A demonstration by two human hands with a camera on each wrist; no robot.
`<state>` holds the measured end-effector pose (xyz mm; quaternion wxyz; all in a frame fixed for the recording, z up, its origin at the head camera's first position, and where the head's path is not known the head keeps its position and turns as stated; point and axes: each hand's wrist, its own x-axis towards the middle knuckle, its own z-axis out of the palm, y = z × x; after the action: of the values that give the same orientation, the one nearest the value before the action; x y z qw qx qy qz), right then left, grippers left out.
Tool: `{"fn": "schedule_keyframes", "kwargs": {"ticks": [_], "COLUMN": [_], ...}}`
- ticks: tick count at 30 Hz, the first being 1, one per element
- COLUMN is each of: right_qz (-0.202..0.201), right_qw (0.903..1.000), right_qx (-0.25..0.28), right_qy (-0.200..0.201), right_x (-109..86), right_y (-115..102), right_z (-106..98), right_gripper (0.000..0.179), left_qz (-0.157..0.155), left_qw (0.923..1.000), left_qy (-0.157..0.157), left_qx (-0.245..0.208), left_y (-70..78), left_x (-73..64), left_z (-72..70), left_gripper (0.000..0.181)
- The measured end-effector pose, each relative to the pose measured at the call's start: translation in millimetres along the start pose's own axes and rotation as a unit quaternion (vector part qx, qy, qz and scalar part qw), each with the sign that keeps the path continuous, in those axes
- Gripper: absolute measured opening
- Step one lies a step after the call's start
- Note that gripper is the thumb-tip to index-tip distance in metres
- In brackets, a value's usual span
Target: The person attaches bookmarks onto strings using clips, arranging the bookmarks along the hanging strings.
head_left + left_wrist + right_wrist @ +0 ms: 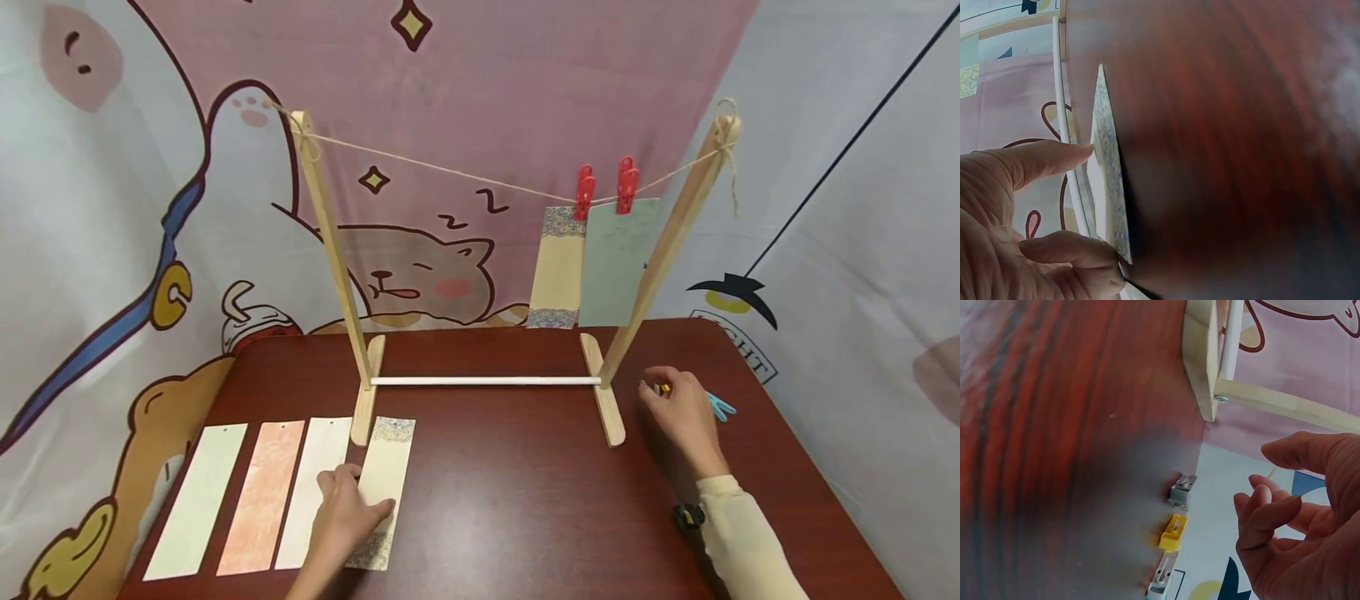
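My left hand (347, 512) pinches a cream bookmark (386, 475) with blue floral ends by its long edges, thumb on one side and fingers on the other. In the left wrist view the floral end of this strip shows, with a dark shadow along it on the table. The right hand (684, 412), fingers loosely bent, hovers by the clothespins and holds nothing. A yellow clothespin (1174, 532) and a grey clothespin (1182, 489) lie near it in the right wrist view; a blue clothespin (722, 407) shows beside the hand in the head view.
A wooden stand (330, 250) carries a string (450, 171). Two red clothespins (627, 185) hang there with a floral bookmark (558, 262) and a green one (617, 267). Pale green (197, 500), orange (262, 500) and white (309, 500) bookmarks lie at left. A white rod (487, 381) joins the feet.
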<state>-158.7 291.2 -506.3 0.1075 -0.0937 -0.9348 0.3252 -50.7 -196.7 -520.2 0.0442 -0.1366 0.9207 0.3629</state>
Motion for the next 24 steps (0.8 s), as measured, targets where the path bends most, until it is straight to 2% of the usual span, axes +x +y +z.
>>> {"fn": "schedule_keyframes", "kwargs": {"ticks": [9,16,22,24], "right_qz": [-0.019,-0.033,-0.035,-0.029], "right_qw": [0.9989,0.9959,0.995,0.9952], "right_qx": [-0.034,-0.066,-0.076,-0.076], "right_qy": [-0.027,-0.052,-0.055,-0.054], "right_x": [1.7,1.3,4.2,5.5], "right_y": [13.7,23.5,25.6,25.9], "right_z": [1.4,2.4,2.9,3.0], "right_gripper": [0.042,0.038,0.038,0.039], "left_qz": [0.018,0.041,0.051,0.047], "left_qw": [0.9985,0.998,0.9981,0.9986], "left_qy": [-0.015,-0.007,0.013,0.009], "left_qx": [0.05,0.047,0.031,0.024], "left_y": [-4.7,-12.3,-47.8,-59.8], "left_x": [3.6,7.4,22.2,28.4], "left_z": [-7.3,-9.2,6.8,12.8], "left_gripper": [0.065,0.05,0.034,0.032]}}
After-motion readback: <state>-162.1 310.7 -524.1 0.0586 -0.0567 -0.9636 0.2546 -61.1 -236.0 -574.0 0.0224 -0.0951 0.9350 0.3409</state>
